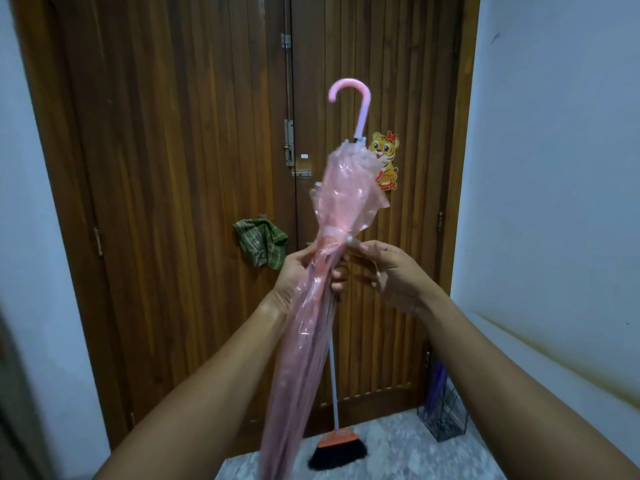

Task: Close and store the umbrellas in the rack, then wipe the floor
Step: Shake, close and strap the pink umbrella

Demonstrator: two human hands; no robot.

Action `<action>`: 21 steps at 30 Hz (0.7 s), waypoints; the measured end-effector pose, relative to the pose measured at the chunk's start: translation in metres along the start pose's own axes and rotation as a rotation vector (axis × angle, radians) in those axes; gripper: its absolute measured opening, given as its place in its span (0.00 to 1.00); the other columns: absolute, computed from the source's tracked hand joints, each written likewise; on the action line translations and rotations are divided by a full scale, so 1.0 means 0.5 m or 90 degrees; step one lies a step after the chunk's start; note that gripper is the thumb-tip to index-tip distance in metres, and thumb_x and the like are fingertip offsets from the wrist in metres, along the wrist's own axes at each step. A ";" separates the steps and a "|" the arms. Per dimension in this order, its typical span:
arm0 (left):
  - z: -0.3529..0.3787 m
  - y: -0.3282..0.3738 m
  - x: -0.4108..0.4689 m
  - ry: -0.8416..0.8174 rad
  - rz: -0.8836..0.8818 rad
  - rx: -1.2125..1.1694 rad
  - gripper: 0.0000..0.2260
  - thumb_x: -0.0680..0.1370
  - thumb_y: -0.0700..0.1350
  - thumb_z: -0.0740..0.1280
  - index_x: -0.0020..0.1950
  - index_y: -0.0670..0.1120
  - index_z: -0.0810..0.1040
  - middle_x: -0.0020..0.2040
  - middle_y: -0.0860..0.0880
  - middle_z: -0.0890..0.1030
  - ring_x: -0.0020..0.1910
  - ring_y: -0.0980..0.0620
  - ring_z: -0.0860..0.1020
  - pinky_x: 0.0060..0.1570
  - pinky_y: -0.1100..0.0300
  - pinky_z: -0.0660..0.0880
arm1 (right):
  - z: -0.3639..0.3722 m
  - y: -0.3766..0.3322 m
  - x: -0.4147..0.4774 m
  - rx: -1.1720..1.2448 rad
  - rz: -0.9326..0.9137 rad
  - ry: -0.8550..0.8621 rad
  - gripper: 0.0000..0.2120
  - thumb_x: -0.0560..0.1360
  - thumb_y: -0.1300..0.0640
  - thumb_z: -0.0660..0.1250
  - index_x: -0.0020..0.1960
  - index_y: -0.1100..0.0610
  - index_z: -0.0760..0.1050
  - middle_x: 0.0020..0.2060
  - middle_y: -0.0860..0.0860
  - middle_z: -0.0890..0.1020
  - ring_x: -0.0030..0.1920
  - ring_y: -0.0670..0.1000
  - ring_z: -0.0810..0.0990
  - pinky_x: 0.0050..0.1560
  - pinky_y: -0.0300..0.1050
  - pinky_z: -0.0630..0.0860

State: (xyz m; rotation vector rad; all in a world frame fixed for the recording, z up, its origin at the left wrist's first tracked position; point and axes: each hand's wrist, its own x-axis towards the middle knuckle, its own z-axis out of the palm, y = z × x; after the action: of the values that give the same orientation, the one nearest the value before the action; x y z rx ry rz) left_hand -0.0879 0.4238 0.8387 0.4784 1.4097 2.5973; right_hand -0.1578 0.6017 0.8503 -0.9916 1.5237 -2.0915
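1. pink umbrella (346, 202) is folded and held upright in front of you, its hooked handle (360, 98) on top and its lower end running out of view at the bottom edge.
2. your left hand (298, 275) wraps round the gathered canopy about mid-length, fingers curled to the far side.
3. your right hand (391, 275) pinches a small white tab (351, 241) between thumb and fingertips, right at the band that cinches the canopy and just beside your left hand.
4. above the band the clear pink plastic flares out loose and crumpled; below it the folds lie closer together.
5. the wire rack (445, 415) stands on the floor (388, 459) in the right corner by the wooden door (173, 168), well apart from the umbrella you hold, with a purple umbrella (437, 382) in it.
6. a broom (337, 448) stands against the door behind the pink umbrella, and a green cloth (261, 244) hangs on the door to the left.
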 end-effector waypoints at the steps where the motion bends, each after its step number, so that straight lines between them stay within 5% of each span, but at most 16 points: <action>1: 0.006 -0.006 0.003 -0.022 -0.019 -0.008 0.20 0.79 0.56 0.60 0.46 0.40 0.80 0.32 0.46 0.76 0.29 0.50 0.76 0.33 0.58 0.74 | 0.002 -0.002 0.003 0.028 -0.007 -0.025 0.12 0.77 0.55 0.70 0.56 0.63 0.76 0.52 0.59 0.81 0.56 0.57 0.80 0.63 0.58 0.76; 4: 0.022 -0.023 0.012 -0.077 -0.062 -0.030 0.24 0.79 0.58 0.58 0.46 0.39 0.80 0.29 0.46 0.76 0.26 0.51 0.75 0.30 0.60 0.72 | 0.012 -0.009 0.005 0.086 0.001 -0.076 0.26 0.79 0.58 0.67 0.71 0.71 0.67 0.42 0.53 0.82 0.49 0.54 0.79 0.67 0.57 0.70; 8: 0.028 -0.023 0.012 -0.103 -0.071 -0.021 0.22 0.78 0.58 0.62 0.50 0.38 0.80 0.28 0.45 0.77 0.27 0.48 0.77 0.34 0.58 0.74 | 0.012 -0.013 0.000 0.168 0.023 -0.122 0.26 0.81 0.60 0.62 0.74 0.72 0.60 0.30 0.50 0.77 0.36 0.48 0.74 0.64 0.54 0.65; 11: 0.031 -0.018 0.005 -0.061 -0.071 -0.007 0.21 0.81 0.56 0.59 0.50 0.37 0.77 0.31 0.42 0.79 0.30 0.45 0.79 0.36 0.55 0.78 | 0.010 -0.012 -0.003 0.170 -0.006 -0.127 0.14 0.80 0.59 0.63 0.64 0.64 0.72 0.30 0.50 0.77 0.28 0.44 0.74 0.49 0.45 0.74; 14: 0.025 0.004 0.011 0.019 0.020 0.149 0.14 0.83 0.48 0.62 0.52 0.38 0.81 0.39 0.39 0.82 0.36 0.42 0.82 0.42 0.46 0.82 | 0.008 -0.013 0.003 0.140 -0.031 -0.047 0.04 0.78 0.61 0.67 0.52 0.61 0.77 0.35 0.52 0.81 0.33 0.47 0.79 0.43 0.44 0.78; 16: 0.013 0.017 0.026 0.197 0.065 0.343 0.12 0.83 0.48 0.63 0.52 0.41 0.82 0.41 0.42 0.83 0.37 0.45 0.82 0.43 0.49 0.81 | 0.006 -0.016 0.009 0.079 -0.046 0.068 0.02 0.76 0.64 0.70 0.49 0.61 0.79 0.40 0.54 0.84 0.41 0.51 0.83 0.43 0.46 0.82; 18: -0.001 0.017 0.032 0.420 0.117 0.347 0.16 0.83 0.53 0.62 0.48 0.43 0.82 0.37 0.47 0.83 0.33 0.50 0.79 0.34 0.59 0.75 | 0.003 -0.013 0.012 -0.037 -0.072 0.179 0.04 0.75 0.64 0.72 0.43 0.61 0.78 0.39 0.54 0.84 0.40 0.50 0.83 0.39 0.43 0.82; 21: 0.018 -0.009 0.020 0.383 0.174 0.468 0.12 0.81 0.51 0.64 0.58 0.47 0.81 0.50 0.47 0.84 0.46 0.48 0.81 0.41 0.57 0.73 | 0.001 0.011 0.020 -0.177 -0.102 0.283 0.06 0.74 0.64 0.75 0.41 0.65 0.79 0.37 0.57 0.83 0.37 0.53 0.81 0.39 0.48 0.80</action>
State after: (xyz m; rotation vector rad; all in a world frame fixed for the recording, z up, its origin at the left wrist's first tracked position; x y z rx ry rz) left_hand -0.0942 0.4359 0.8418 -0.0814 2.6867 2.4358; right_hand -0.1649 0.5927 0.8487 -0.7909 2.0584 -2.3724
